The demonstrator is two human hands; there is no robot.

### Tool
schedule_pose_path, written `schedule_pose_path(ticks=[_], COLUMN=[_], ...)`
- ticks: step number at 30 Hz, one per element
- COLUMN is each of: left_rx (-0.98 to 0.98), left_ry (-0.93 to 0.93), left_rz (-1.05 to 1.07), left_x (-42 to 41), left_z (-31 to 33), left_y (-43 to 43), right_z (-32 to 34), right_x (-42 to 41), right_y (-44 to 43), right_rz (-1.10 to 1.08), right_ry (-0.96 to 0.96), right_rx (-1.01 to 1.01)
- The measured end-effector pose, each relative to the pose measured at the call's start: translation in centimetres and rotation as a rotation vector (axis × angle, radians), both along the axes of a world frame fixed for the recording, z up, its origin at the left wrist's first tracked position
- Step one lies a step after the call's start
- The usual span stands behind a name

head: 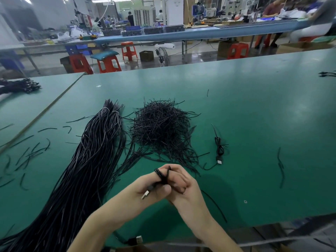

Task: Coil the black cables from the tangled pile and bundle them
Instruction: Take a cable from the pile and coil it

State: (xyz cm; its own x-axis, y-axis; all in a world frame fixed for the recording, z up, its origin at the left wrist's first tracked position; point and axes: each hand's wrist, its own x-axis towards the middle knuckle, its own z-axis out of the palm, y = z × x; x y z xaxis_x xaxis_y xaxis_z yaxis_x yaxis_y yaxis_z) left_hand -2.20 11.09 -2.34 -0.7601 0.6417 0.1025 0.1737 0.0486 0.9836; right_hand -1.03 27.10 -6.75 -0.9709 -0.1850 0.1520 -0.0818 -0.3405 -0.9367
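My left hand (151, 190) grips a small coil of black cable (162, 176), and the cable's silver USB plug (145, 194) sticks out below the thumb. My right hand (185, 186) is pressed against the left, its fingers curled round the same coil and a thin black tie. A long bundle of black cables (87, 160) lies to the left on the green table (254, 115). Behind my hands sits a tangled pile of short black ties (161, 128). One coiled, tied cable (219, 148) with a USB plug lies to the right.
Loose black ties (32, 151) are scattered at the left, and a few more lie at the right (281, 166). Another USB plug (139, 239) lies at the near table edge. More bundled cables (21, 85) rest on the far-left table. Red stools and workbenches stand behind.
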Motion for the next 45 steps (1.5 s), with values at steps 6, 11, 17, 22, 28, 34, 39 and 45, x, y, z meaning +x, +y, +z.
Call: schedule_pose_path(ticks=[6, 11, 17, 22, 28, 34, 39, 45], left_rx=[0.080, 0.031, -0.004, 0.004, -0.062, -0.139, -0.178, -0.275], left_ry=[-0.084, -0.080, 0.019, 0.035, 0.054, 0.172, 0.269, 0.134], left_rz=[0.190, 0.160, 0.148, 0.143, 0.173, 0.318, 0.548, 0.657], left_x=[0.1, 0.0, 0.2, 0.4, 0.1, -0.5, -0.4, -0.7], left_z=[-0.9, -1.3, -1.5, -0.8, -1.4, -1.6, -2.0, -2.0], left_y=[0.3, 0.2, 0.6, 0.5, -0.8, -0.7, 0.2, 0.0], right_z=[0.9, 0.5, -0.5, -0.7, -0.9, -0.6, 0.3, 0.2], right_x=[-1.2, -0.8, 0.0, 0.4, 0.0, -0.8, -1.7, -1.3], right_y=[1.3, 1.1, 0.1, 0.2, 0.4, 0.4, 0.9, 1.3], right_rz=[0.049, 0.031, -0.058, -0.055, -0.054, -0.128, -0.149, -0.090], right_ry=[0.069, 0.071, 0.057, 0.087, 0.151, 0.233, 0.285, 0.281], right_rx=[0.368, 0.360, 0.180, 0.193, 0.428, 0.592, 0.749, 0.944])
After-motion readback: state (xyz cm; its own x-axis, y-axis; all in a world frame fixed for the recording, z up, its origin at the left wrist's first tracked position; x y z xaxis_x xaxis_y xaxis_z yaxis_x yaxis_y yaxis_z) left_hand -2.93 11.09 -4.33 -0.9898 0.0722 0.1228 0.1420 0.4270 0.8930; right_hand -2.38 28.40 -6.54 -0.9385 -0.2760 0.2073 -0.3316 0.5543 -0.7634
